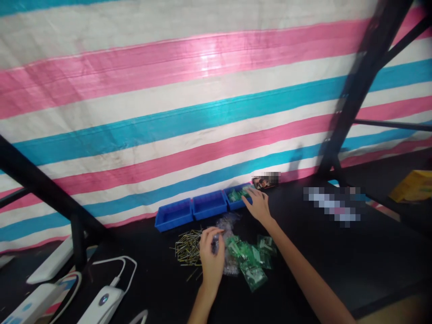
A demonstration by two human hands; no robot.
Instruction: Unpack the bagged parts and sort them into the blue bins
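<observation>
My left hand (212,246) is over the pile at the table's middle, fingers curved and thumb apart, with clear plastic bags (231,263) beside and partly behind it. Left of it lies a heap of thin metal pins or screws (187,247), brass and silver in colour. Several green plastic packets (251,254) are spread to its right; their contents are too small to name. Reaching farther back, my right hand (259,206) has its fingers apart at the right-hand blue bin (240,206), which holds green packets (234,195). Nothing shows gripped in either hand.
Two more blue bins, a middle one (209,204) and a left one (173,215), adjoin it. White devices with cables, one a power bank-like box (103,303), lie at the lower left. Black frame posts (351,99) flank the table before a striped sheet (189,117). A yellow bin (413,186) stands far right.
</observation>
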